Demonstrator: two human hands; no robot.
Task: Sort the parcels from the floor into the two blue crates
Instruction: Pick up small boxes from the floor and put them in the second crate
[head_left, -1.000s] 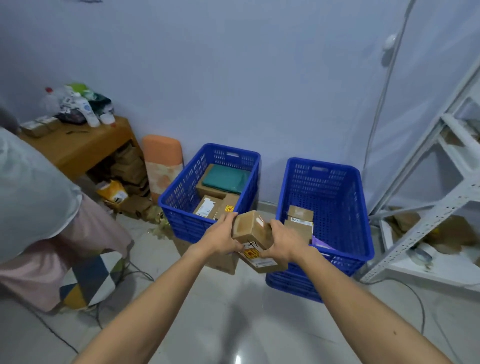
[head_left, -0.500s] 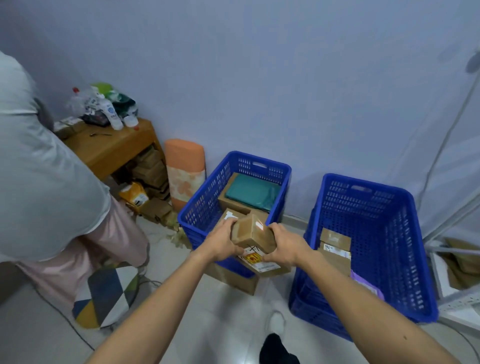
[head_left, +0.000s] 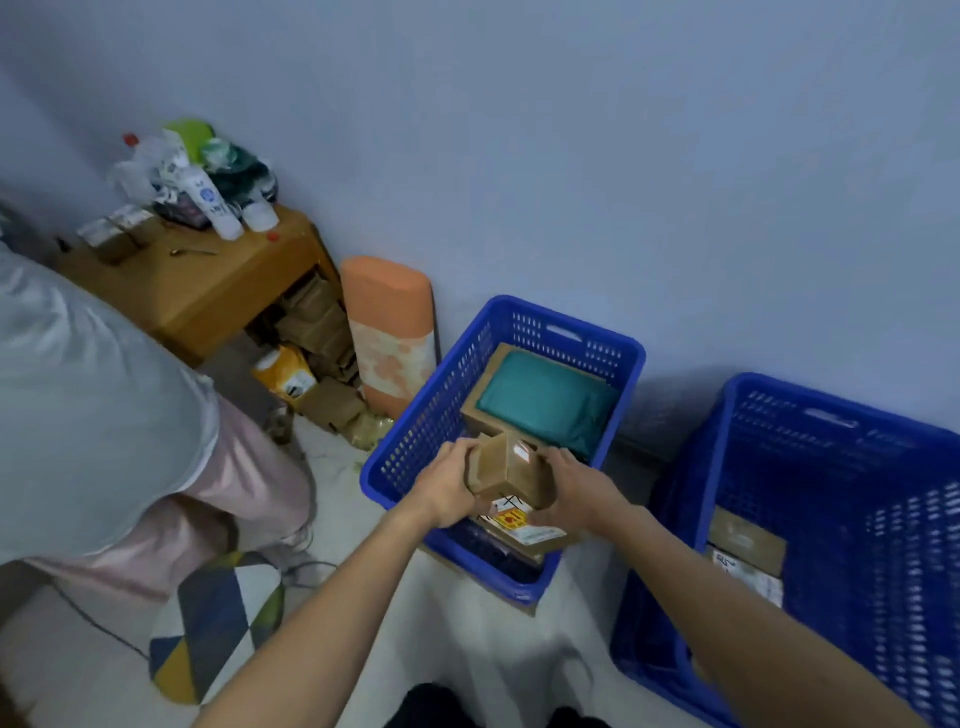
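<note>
Both arms reach forward; the left hand (head_left: 448, 483) and the right hand (head_left: 577, 493) curl their fingers round opposite sides of a small brown box (head_left: 505, 465), which sits on a flatter labelled parcel (head_left: 524, 526), both held over the near end of the left blue crate (head_left: 415, 441); what carries the lower parcel I cannot tell. Deeper in that crate a green parcel (head_left: 545, 400) lies on a cardboard box (head_left: 478, 422); the right blue crate (head_left: 831, 415), just beside, holds brown parcels (head_left: 745, 540). Farther left, an orange cushion (head_left: 389, 322) leans on the wall beside a wooden table (head_left: 208, 291).
</note>
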